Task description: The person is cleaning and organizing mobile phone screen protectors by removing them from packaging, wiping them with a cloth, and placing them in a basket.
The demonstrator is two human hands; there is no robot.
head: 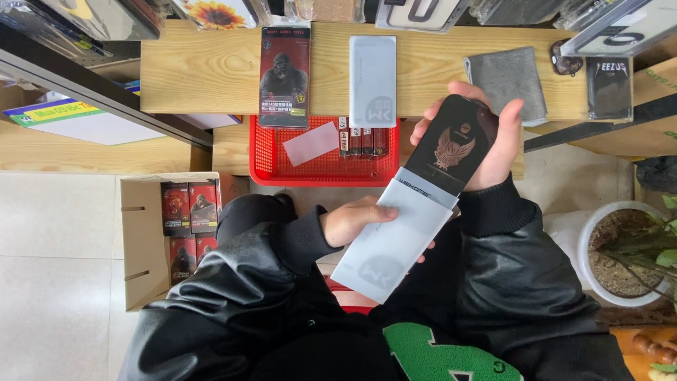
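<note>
My left hand [352,220] grips the upper edge of a pale grey flat sleeve [391,243] held over my lap. My right hand [493,144] holds a black flat pack with a bronze eagle emblem [448,144]; its lower end sits in the mouth of the grey sleeve. Both packs are tilted, running from lower left to upper right. My black leather sleeves cover both forearms.
A wooden shelf [211,70] ahead carries a black pack with a gorilla picture [284,76], a grey sleeve [372,81], a grey cloth [509,83] and a dark pack [608,88]. Below it is a red basket [324,166]. A cardboard box [144,240] of packs stands left, a potted plant [627,250] right.
</note>
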